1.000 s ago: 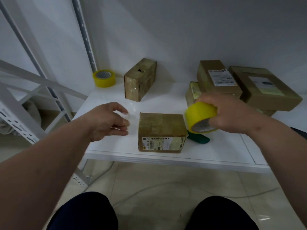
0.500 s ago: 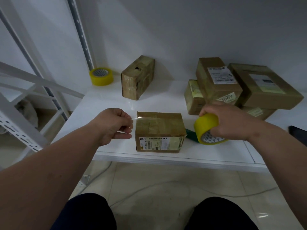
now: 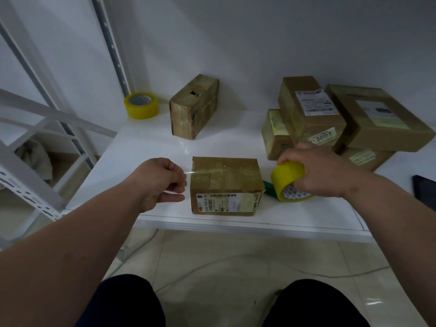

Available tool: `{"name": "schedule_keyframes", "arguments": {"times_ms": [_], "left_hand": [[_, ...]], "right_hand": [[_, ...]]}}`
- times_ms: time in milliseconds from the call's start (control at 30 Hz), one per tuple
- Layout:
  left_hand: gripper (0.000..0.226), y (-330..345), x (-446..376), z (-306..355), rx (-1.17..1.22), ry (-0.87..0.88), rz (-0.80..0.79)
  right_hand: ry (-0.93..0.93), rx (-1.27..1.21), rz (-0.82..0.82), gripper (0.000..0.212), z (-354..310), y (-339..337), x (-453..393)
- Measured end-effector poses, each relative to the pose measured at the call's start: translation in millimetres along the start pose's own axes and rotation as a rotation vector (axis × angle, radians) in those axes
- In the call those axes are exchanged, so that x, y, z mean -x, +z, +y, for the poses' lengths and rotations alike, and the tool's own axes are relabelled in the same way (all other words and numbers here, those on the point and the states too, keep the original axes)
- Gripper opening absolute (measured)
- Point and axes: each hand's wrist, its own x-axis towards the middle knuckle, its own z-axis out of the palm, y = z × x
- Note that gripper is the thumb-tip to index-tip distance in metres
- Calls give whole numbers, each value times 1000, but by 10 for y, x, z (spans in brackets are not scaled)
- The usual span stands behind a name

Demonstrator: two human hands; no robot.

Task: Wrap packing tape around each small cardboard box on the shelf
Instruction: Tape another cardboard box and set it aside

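Observation:
A small cardboard box (image 3: 226, 185) with a barcode label sits near the front edge of the white shelf (image 3: 151, 147). My right hand (image 3: 316, 171) grips a yellow tape roll (image 3: 289, 180) resting low on the shelf, just right of the box. A clear tape strip (image 3: 188, 172) runs from the roll over the box top to my left hand (image 3: 162, 182), which pinches its free end just left of the box.
A second yellow tape roll (image 3: 141, 105) stands at the back left beside an upright taped box (image 3: 193, 107). Several stacked boxes (image 3: 342, 119) fill the back right. A green object (image 3: 269, 186) lies behind the held roll. A dark item (image 3: 424, 191) lies at the far right.
My right hand has lowered the roll from above the box's right end down to the shelf. My left hand has closed on the tape end, and the strip now lies across the box top.

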Motion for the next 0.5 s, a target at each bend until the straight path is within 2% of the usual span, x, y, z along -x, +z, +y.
{"name": "schedule_keyframes", "arguments": {"times_ms": [333, 500], "left_hand": [[13, 65, -36, -94, -7, -35, 12], [41, 149, -11, -115, -197, 21, 142]], "right_hand": [[-7, 18, -32, 57, 2, 257, 19], [-25, 36, -14, 55, -99, 430, 31]]}}
